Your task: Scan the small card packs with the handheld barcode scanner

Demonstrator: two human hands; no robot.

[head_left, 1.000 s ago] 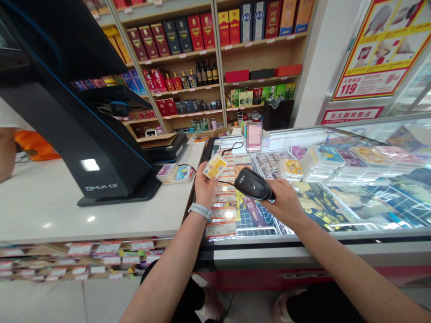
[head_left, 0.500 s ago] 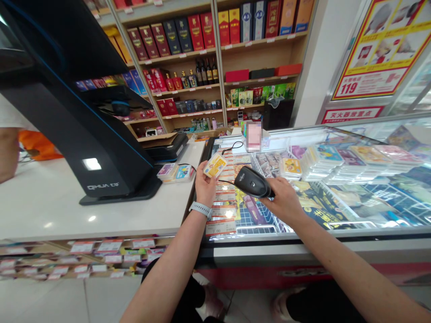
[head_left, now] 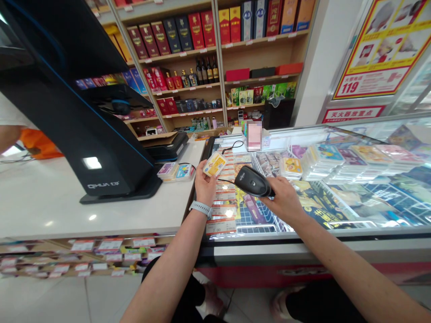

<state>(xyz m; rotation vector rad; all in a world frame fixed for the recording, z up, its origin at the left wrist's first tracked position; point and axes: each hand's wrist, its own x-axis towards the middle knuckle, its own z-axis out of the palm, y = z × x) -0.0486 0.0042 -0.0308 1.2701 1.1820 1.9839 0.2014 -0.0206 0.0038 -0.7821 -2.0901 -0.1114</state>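
My left hand (head_left: 204, 184), with a pale watch band on the wrist, is closed on a small clear plastic box (head_left: 214, 165) with a yellow label, held tilted above the left end of the freezer. In my right hand (head_left: 284, 199) is a black barcode scanner (head_left: 252, 181), gripped by its handle, its head directed left toward the box. A cable runs from near the scanner toward the left hand. On the counter, left of my left hand, lie a few similar boxes (head_left: 184, 172) with purple and blue labels. Another yellow-labelled box (head_left: 291, 168) rests on the freezer beyond the scanner.
Stacks of labelled plastic boxes (head_left: 325, 154) stand on the glass-topped freezer (head_left: 303, 242). A black checkout terminal (head_left: 111, 170) rises from the white counter (head_left: 111, 220). Shelves (head_left: 188, 54) of boxed bottles line the back. Part of another person's arm (head_left: 8, 137) shows at far left.
My hands, the box and the scanner stay nearly where they were. At far left the other person's arm has shifted upward.
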